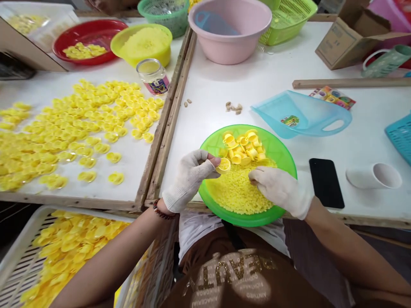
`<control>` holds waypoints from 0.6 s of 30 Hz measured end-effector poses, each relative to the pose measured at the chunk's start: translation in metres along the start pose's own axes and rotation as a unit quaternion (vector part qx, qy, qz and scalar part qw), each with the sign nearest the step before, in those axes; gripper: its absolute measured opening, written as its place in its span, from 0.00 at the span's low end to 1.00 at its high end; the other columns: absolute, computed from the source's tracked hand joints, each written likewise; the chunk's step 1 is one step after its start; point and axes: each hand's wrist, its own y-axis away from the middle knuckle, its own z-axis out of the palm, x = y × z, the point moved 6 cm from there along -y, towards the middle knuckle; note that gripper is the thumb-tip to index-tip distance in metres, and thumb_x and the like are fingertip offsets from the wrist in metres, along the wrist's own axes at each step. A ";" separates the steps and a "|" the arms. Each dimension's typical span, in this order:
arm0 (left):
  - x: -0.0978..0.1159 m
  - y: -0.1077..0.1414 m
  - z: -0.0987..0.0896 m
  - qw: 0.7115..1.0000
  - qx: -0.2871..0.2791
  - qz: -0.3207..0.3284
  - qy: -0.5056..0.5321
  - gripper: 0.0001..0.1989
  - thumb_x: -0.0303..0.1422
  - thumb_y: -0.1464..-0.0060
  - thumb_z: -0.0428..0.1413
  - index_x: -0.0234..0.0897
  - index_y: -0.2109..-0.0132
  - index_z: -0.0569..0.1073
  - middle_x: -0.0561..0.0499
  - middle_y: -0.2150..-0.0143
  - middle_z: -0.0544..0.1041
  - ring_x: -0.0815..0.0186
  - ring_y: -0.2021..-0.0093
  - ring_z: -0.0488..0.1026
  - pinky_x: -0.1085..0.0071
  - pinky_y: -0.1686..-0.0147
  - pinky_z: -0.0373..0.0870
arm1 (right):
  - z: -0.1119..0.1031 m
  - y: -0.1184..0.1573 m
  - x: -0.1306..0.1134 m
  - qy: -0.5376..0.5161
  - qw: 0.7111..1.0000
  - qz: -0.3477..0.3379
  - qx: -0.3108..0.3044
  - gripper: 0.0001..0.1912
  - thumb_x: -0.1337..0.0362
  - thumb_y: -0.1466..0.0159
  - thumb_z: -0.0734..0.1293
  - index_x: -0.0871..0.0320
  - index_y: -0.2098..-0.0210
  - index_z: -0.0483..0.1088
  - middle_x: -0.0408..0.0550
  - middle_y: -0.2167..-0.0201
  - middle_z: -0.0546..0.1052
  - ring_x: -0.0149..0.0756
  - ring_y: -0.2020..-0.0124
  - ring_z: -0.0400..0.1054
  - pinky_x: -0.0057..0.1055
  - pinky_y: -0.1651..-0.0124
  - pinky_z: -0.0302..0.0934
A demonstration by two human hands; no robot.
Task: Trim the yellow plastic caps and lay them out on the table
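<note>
My left hand (194, 175), in a white glove with bare fingertips, pinches a small round yellow cup (224, 165) with yellow bits inside it. My right hand (281, 187), gloved the same way, is over the yellow granules (239, 194), fingers curled together; what they hold, if anything, is hidden. Both hands are above a green basin (287, 160) at the table's front edge. At its far side, a pile of small yellow cups (242, 147) rests on the granules.
A blue scoop (298, 115), black phone (326, 183) and white cup (374, 176) lie to the right. Behind stands a pink tub (229, 42). Left of a wooden divider (170, 115), many yellow cups (86, 115) cover the table. Below is a white crate (19, 252) of yellow pieces.
</note>
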 end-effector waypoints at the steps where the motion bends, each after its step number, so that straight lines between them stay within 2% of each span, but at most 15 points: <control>1: -0.001 0.000 0.001 1.000 0.000 0.004 -0.021 0.17 0.40 0.52 0.71 0.33 0.65 0.75 0.52 0.69 0.76 0.67 0.69 0.77 0.70 0.63 0.80 | -0.008 -0.001 -0.003 -0.032 0.998 -0.027 0.045 0.11 0.75 0.32 0.60 0.59 0.64 0.73 0.51 0.66 0.78 0.39 0.64 0.72 0.35 0.59 0.64; 3: -0.006 -0.001 0.006 0.998 -0.010 0.012 -0.059 0.18 0.42 0.51 0.71 0.33 0.65 0.75 0.52 0.70 0.75 0.66 0.68 0.77 0.69 0.63 0.80 | -0.028 0.000 -0.012 -0.111 0.981 -0.086 0.137 0.10 0.74 0.32 0.60 0.59 0.63 0.72 0.50 0.65 0.78 0.39 0.61 0.72 0.35 0.57 0.65; 5: -0.013 -0.002 0.016 0.997 -0.032 0.010 -0.075 0.18 0.43 0.51 0.70 0.33 0.66 0.75 0.52 0.70 0.75 0.66 0.68 0.77 0.68 0.63 0.81 | -0.045 0.001 -0.021 -0.184 0.954 -0.126 0.200 0.10 0.73 0.31 0.60 0.57 0.62 0.72 0.48 0.64 0.79 0.37 0.60 0.73 0.34 0.55 0.67; 8: -0.020 -0.003 0.027 0.996 -0.064 -0.008 -0.054 0.17 0.42 0.50 0.70 0.33 0.66 0.75 0.52 0.69 0.74 0.66 0.67 0.77 0.69 0.63 0.82 | -0.056 -0.001 -0.026 -0.252 0.930 -0.125 0.236 0.09 0.71 0.30 0.61 0.56 0.59 0.73 0.47 0.62 0.80 0.36 0.60 0.75 0.33 0.55 0.69; 11: -0.014 -0.001 0.023 0.998 -0.056 -0.013 -0.024 0.16 0.41 0.49 0.70 0.33 0.65 0.75 0.52 0.69 0.75 0.66 0.68 0.77 0.69 0.62 0.81 | -0.055 0.002 -0.016 -0.267 0.925 -0.090 0.253 0.08 0.69 0.29 0.62 0.56 0.55 0.73 0.48 0.58 0.82 0.37 0.58 0.77 0.35 0.53 0.70; 14: 0.000 0.000 -0.007 0.999 -0.003 0.015 -0.030 0.16 0.40 0.49 0.69 0.33 0.60 0.77 0.50 0.66 0.78 0.65 0.68 0.78 0.68 0.63 0.80 | -0.044 0.009 -0.001 -0.207 0.953 -0.068 0.212 0.06 0.66 0.28 0.64 0.55 0.56 0.74 0.48 0.60 0.81 0.41 0.59 0.76 0.38 0.53 0.70; 16: 0.010 -0.002 -0.045 0.994 0.067 0.056 -0.065 0.17 0.40 0.48 0.68 0.33 0.56 0.78 0.49 0.64 0.80 0.65 0.68 0.78 0.68 0.64 0.79 | -0.033 0.012 0.009 -0.141 0.975 -0.062 0.161 0.07 0.64 0.28 0.63 0.55 0.58 0.74 0.49 0.61 0.80 0.43 0.59 0.76 0.41 0.54 0.69; 18: 0.018 -0.006 -0.094 0.974 0.166 0.102 -0.116 0.17 0.40 0.47 0.66 0.33 0.55 0.78 0.48 0.63 0.80 0.65 0.67 0.78 0.69 0.64 0.78 | -0.026 0.013 0.019 -0.093 0.985 -0.050 0.137 0.09 0.62 0.27 0.62 0.55 0.59 0.74 0.51 0.59 0.80 0.44 0.59 0.75 0.41 0.55 0.68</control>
